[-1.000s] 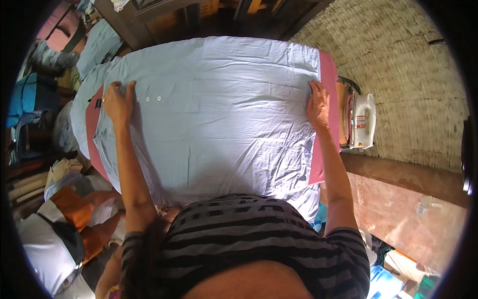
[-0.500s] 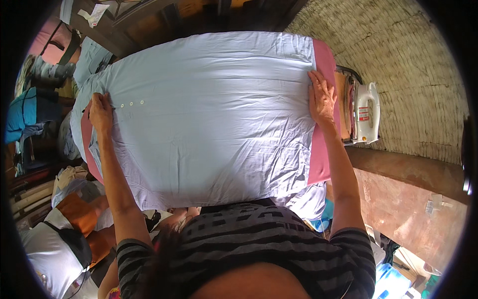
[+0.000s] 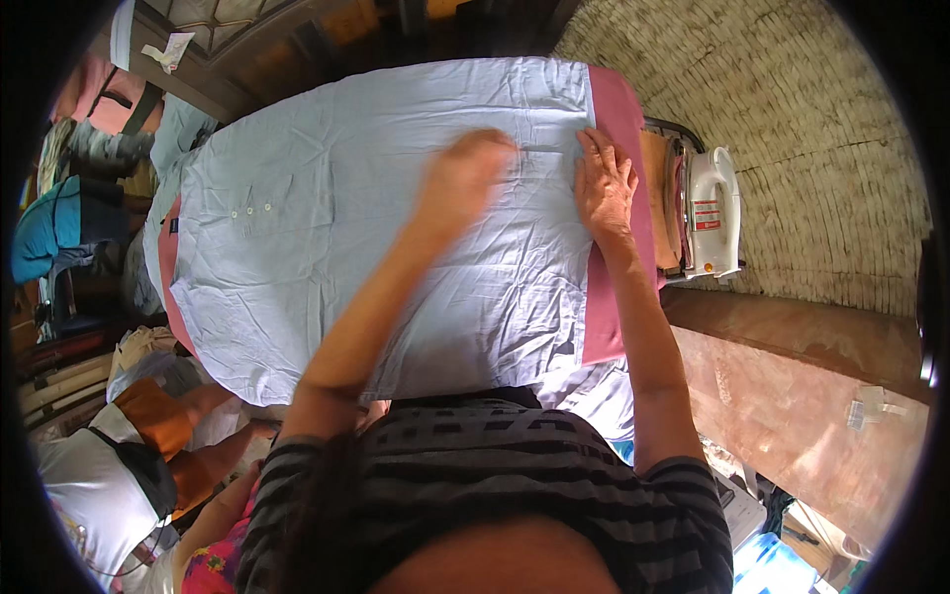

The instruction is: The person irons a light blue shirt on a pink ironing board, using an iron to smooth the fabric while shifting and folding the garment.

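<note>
We see one light blue shirt (image 3: 341,188) spread across one ironing board, whose red cover (image 3: 602,322) shows in a strip past the shirt's right edge and in a sliver at its left end. Three pale buttons (image 3: 249,210) stand in a row on the shirt's left part, and one small dark label (image 3: 173,226) lies near that end. Creases run through the cloth, thickest toward the lower right. Part of the shirt is hidden beneath our two forearms.

Our left hand (image 3: 465,173) is over the middle of the shirt, its forearm slanting up and to the right; it is so blurred that we cannot tell how its fingers are set, or whether they touch the cloth. Our right hand (image 3: 606,188) lies palm down at the shirt's right edge, fingers released and slightly spread, gripping nothing, with its forearm crossing the red strip.

Beyond the board's right end sits one white iron (image 3: 714,213), next to a brown pad (image 3: 655,193). Our striped top (image 3: 475,445) fills the lower middle. At the lower left, a white garment (image 3: 94,485) and an orange one (image 3: 148,416) are cut off by the dark rim and hard to make out.
</note>
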A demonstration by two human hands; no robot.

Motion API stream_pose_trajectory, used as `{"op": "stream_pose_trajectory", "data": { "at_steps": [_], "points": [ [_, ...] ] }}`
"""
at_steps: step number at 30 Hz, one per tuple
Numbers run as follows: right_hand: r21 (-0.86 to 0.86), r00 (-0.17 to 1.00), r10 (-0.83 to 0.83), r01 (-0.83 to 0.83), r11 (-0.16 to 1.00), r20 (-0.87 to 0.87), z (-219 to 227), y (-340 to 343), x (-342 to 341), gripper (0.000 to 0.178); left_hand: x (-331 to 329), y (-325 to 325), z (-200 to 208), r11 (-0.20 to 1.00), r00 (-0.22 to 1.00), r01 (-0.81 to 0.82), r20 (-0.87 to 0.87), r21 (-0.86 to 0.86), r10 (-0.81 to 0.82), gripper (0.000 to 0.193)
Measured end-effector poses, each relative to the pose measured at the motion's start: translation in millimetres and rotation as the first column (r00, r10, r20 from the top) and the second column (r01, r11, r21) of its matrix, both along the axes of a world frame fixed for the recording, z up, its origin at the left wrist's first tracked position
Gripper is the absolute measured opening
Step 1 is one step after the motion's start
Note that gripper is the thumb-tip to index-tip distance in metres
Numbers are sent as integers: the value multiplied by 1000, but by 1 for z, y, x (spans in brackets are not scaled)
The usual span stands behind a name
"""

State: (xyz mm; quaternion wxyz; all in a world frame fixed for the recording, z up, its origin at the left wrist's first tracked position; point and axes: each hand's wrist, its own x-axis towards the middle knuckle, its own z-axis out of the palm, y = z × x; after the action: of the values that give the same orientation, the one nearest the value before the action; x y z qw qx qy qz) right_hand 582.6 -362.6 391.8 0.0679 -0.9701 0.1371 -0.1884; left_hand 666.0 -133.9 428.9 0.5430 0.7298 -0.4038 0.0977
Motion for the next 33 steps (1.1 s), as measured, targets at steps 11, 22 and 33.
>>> {"op": "stream_pose_trajectory", "data": {
  "at_steps": [11,22,33],
  "points": [
    [644,904,117,-379,665,412,-4,-4,-1,40,-21,-14,-35,707,919,-355,366,611,145,58],
    [9,984,122,-122,993,-132,8,35,-49,77,-14,10,-42,631,891,-447,384,634,245,62],
    [-264,984,22,26,964,174,90,-97,-114,47,-13,25,-41,641,880,-470,382,607,282,60]
  ]
}}
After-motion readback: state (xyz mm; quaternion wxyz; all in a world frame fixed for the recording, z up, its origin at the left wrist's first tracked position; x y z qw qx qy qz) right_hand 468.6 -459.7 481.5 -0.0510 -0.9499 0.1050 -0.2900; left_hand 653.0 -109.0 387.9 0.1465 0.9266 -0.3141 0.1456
